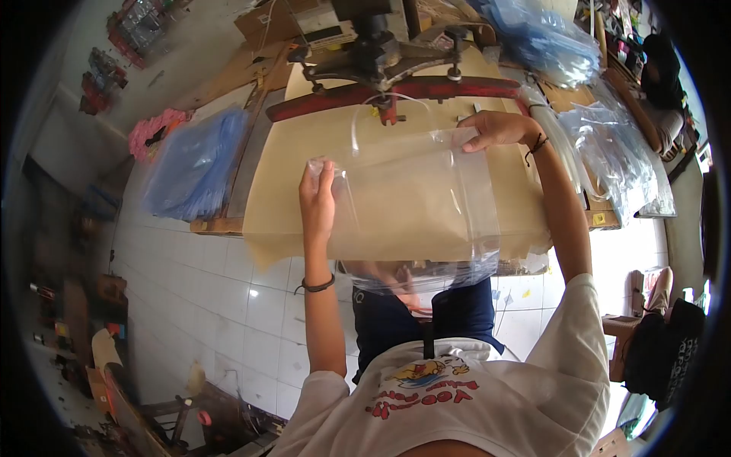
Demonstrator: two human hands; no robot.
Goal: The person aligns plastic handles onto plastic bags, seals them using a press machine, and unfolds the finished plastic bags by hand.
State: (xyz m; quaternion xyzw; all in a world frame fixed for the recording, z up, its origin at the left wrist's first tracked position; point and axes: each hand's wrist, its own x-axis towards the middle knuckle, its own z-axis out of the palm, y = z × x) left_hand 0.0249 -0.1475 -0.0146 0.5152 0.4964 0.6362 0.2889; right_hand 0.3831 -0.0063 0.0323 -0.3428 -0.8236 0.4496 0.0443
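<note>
Head cam, worn up top, looks fwd/down over arms, worktable (pixel 263 221).

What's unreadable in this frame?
All head view:
- Clear plastic: whether its layers are parted; transparency and glare hide it.
- Left hand: some fingers, behind its thumb and palm.
- Black metal fixture: top, cut off by upper edge.
- Yellow tag, right: print too small.

Hands: two (left hand (pixel 318 199), right hand (pixel 493 131)). Dark wristbands: two (left wristband (pixel 316 286), right wristband (pixel 537 149)). Held clear plastic: one piece (pixel 411 198). Plastic piles: three (blue left pile (pixel 194 164), blue upper-right pile (pixel 544 42), lower-right pile (pixel 617 152)). Pink bundle (pixel 154 131): one. Printed shirt (pixel 457 411): one.
</note>
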